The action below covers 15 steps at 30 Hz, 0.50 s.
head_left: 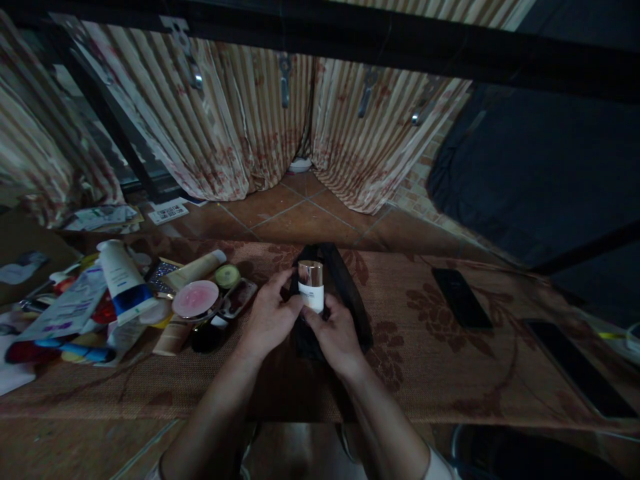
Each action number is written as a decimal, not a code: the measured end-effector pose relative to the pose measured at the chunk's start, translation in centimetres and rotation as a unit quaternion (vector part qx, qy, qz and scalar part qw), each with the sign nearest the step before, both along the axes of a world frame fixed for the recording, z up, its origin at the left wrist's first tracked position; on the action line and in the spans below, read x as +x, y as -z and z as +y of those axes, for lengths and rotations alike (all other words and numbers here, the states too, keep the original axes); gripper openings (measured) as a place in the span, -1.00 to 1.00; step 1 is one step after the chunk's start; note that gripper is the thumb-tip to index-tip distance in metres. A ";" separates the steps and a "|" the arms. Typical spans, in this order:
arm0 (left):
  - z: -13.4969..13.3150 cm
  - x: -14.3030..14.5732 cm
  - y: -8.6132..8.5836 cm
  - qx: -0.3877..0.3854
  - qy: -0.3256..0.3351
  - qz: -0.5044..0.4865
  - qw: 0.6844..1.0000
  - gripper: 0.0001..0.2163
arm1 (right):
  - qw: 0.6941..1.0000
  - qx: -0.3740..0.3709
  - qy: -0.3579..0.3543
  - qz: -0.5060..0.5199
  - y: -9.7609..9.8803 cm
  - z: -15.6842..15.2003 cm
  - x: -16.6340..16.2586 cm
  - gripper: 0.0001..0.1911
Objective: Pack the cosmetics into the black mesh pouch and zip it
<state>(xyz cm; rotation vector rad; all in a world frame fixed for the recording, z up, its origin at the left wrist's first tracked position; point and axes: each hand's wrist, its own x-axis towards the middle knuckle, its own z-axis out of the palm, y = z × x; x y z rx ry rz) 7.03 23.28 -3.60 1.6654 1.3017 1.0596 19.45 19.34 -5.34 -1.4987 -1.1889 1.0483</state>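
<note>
A small white bottle (311,291) with a shiny copper cap stands upright over a black pouch (345,293) on the patterned table. My left hand (270,317) pinches the bottle from the left, fingers curled round its lower part. My right hand (336,333) closes on its base from below and the right. The pouch lies under both hands and is partly hidden by them.
A heap of cosmetics lies at the left: a white tube with a blue cap (123,280), a pink round jar (195,298), a green-lidded pot (227,275). Two dark phones (461,297) (580,368) lie at the right. Striped curtains (240,133) hang behind the tiled floor.
</note>
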 end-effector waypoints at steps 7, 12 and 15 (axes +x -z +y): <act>0.1 0.1 0.2 -0.027 -0.004 0.005 1.000 -0.57 | 1.000 0.002 -0.004 -0.018 -0.5 -0.2 -0.1 -0.75; 0.1 0.1 0.1 -0.021 -0.011 -0.011 1.000 -0.57 | 1.000 0.011 -0.001 -0.015 -0.6 -0.3 -0.2 -0.74; 0.0 0.1 -0.1 -0.019 -0.011 -0.015 1.000 -0.58 | 1.000 0.019 -0.010 0.002 -0.4 -0.2 -0.2 -0.73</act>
